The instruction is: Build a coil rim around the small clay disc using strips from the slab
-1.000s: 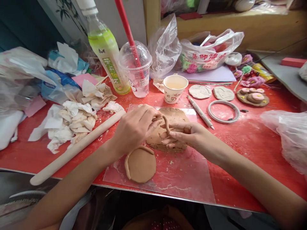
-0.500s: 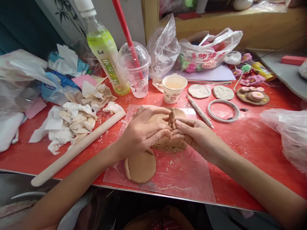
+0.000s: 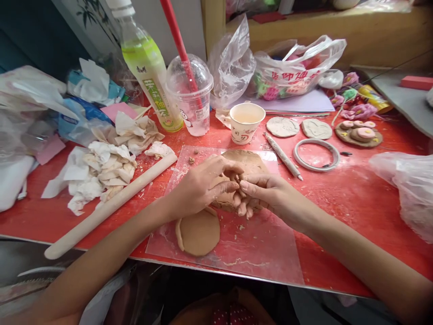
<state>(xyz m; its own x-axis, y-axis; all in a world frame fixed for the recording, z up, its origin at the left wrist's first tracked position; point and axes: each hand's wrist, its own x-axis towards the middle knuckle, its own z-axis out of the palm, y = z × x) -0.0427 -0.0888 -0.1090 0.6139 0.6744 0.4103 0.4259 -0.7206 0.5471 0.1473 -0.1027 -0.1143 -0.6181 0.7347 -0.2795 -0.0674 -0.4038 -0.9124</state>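
Observation:
My left hand (image 3: pixel 203 185) and my right hand (image 3: pixel 267 192) meet over a slab of brown clay (image 3: pixel 246 159). Between their fingertips is a small piece of clay (image 3: pixel 239 180), mostly covered by the fingers. Both hands are closed in a pinch on it. Below my left hand lies a flat round clay disc (image 3: pixel 199 232) with a raised strip along its left edge. Slab and disc rest on a clear plastic sheet (image 3: pixel 264 257), with small crumbs scattered around. Two little clay lumps (image 3: pixel 191 160) sit near the sheet's upper left.
A rolling pin (image 3: pixel 111 205) lies left, beside crumpled tissues (image 3: pixel 104 169). Behind stand a paper cup (image 3: pixel 245 131), a domed plastic cup (image 3: pixel 194 113) and a drink bottle (image 3: pixel 149 72). To the right are a clay-smeared stick (image 3: pixel 282 155), a ring (image 3: pixel 316 155) and pale clay discs (image 3: pixel 282 127).
Both hands have come slightly down and closer around the small clay piece, which stood upright in plain view before. The left fingers are more curled, and the two little lumps now show.

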